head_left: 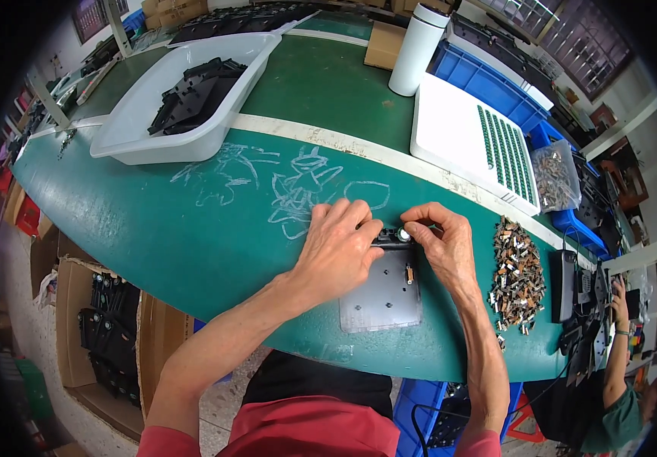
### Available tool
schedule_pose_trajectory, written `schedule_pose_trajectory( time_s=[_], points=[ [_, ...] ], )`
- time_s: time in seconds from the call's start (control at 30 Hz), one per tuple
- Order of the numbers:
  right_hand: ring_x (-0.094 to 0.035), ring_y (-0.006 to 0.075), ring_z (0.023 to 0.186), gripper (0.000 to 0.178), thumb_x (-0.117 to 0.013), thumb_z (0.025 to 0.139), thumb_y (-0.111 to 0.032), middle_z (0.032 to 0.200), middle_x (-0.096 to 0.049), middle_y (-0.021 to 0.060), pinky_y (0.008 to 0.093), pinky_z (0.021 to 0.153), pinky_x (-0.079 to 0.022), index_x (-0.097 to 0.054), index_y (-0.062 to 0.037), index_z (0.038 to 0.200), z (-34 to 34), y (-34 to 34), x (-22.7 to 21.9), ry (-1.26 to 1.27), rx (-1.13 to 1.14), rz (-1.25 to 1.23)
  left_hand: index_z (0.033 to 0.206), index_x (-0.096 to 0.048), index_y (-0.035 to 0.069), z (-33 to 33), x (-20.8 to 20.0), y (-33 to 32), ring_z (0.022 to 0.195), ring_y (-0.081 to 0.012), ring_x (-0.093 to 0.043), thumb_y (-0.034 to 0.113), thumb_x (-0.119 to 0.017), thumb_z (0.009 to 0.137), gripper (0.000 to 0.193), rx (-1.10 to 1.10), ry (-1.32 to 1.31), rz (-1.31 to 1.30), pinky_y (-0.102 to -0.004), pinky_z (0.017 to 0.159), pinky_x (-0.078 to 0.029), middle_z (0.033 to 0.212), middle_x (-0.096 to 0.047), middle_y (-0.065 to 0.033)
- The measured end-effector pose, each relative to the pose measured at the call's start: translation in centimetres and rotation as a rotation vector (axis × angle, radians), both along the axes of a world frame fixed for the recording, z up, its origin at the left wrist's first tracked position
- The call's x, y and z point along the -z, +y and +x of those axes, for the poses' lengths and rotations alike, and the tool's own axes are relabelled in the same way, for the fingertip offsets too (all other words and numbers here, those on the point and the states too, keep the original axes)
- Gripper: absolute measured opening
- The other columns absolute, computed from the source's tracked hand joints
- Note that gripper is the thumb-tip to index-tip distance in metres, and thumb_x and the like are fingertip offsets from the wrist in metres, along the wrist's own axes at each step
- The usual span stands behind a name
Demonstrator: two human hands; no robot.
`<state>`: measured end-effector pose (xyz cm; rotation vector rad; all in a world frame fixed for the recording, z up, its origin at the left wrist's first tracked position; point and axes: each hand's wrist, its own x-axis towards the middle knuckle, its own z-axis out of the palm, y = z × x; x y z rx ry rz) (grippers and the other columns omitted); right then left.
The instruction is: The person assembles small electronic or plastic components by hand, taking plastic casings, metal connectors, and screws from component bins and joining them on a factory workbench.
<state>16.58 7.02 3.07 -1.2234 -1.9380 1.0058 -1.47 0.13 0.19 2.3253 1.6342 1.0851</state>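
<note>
My left hand [340,247] is closed over the left end of a black plastic part [394,239], its thumb and fingers gripping it. With thumb and forefinger my right hand [446,242] pinches a small round silvery piece [404,234] at the right end of that part. The black part lies along the far edge of a grey flat plate [378,301] with several small dark holes or pegs. On the plate's right side sits a small brass-and-white component [409,274]. My fingers hide some of the black part.
A heap of small metal-and-brown components [517,278] lies to the right. Behind it are a white tray of green strips [458,126], a plastic bag [554,177] and a white bottle [418,49]. A white tub [142,148] holds black parts. Another person's hand [619,301] shows far right.
</note>
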Motion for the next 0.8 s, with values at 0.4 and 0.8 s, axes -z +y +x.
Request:
schedule_pose_trajectory(
  time_s=[0.4, 0.8],
  points=[
    [-0.065, 0.02, 0.079, 0.019, -0.071, 0.08, -0.003, 0.09, -0.066, 0.0111, 0.0316, 0.069, -0.052, -0.071, 0.0005, 0.099, 0.6, -0.8, 0.1, -0.008, 0.022, 0.084, 0.101, -0.067, 0.002, 0.1, -0.2, 0.0, 0.091, -0.0239, -0.053, 0.008, -0.079, 0.07, 0.034, 0.001, 0.005, 0.003, -0.0383, 0.083, -0.038, 0.095, -0.054, -0.0058],
    [-0.061, 0.0263, 0.075, 0.015, -0.072, 0.079, -0.004, 0.084, -0.063, 0.0125, 0.038, 0.066, -0.049, -0.071, -0.0007, 0.094, 0.4, -1.4, -0.3, -0.131, -0.017, 0.242, 0.101, -0.067, 0.002, 0.1, -0.1, 0.1, 0.091, -0.0244, -0.053, 0.008, -0.079, 0.07, 0.034, 0.005, 0.008, 0.013, -0.0385, 0.082, -0.038, 0.095, -0.055, -0.0062]
  ],
)
